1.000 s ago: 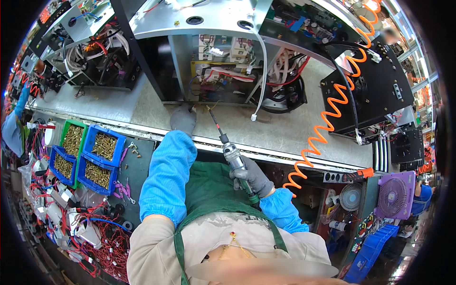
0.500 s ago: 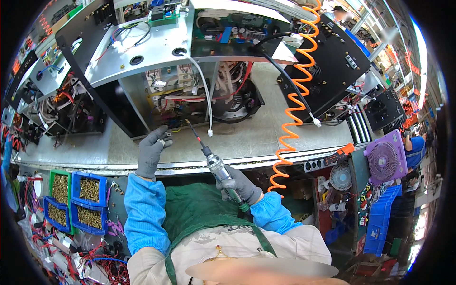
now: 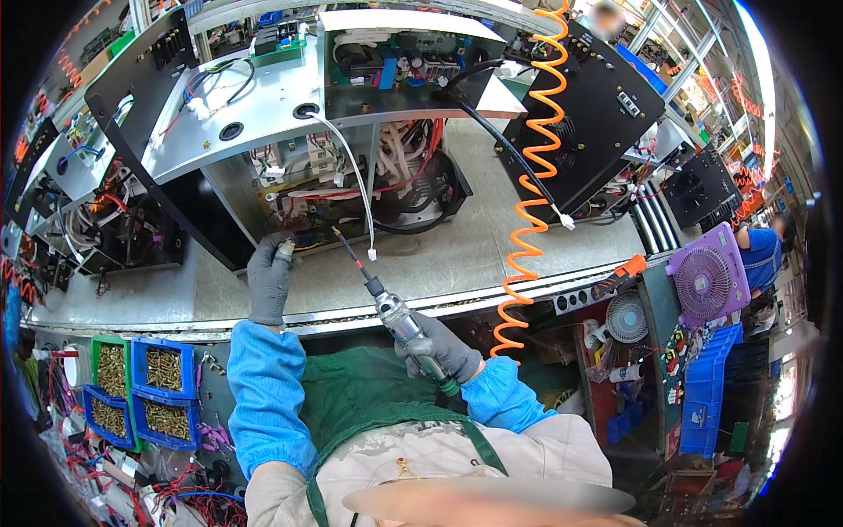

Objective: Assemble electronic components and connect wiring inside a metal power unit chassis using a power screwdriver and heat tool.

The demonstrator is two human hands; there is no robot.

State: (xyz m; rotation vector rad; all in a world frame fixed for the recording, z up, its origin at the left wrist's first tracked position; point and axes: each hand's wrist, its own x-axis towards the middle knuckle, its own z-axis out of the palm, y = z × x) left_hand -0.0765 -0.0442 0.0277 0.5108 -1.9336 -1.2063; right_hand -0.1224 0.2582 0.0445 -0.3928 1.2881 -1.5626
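My right hand [image 3: 441, 345], in a grey glove, is wrapped round a power screwdriver [image 3: 399, 321] with a clear-and-grey body. Its long bit points up and left, and a small brass-coloured piece, perhaps a screw, sits at the tip. My left hand [image 3: 269, 279], gloved too, is closed by the lower front edge of an opened metal cabinet [image 3: 241, 123]. Between its thumb and fingers shows a small pale piece [image 3: 285, 249] whose kind I cannot make out. Inside the cabinet are wires and terminal blocks. A white cable [image 3: 358, 167] with a plug hangs down in front of it.
Blue bins [image 3: 167, 422] of brass screws stand at lower left, beside a green one [image 3: 110, 369]. An orange coiled hose [image 3: 534, 211] hangs right of the cabinet. Farther right are a black panel [image 3: 580, 114], an orange-handled tool [image 3: 622, 274] and a purple fan [image 3: 707, 277]. Another person [image 3: 762, 250] is at far right.
My left hand has reached a little farther toward the cabinet, its fingers closer together. The screwdriver stays in my right hand, slightly shifted. The whole view has moved, carrying the cabinet leftward.
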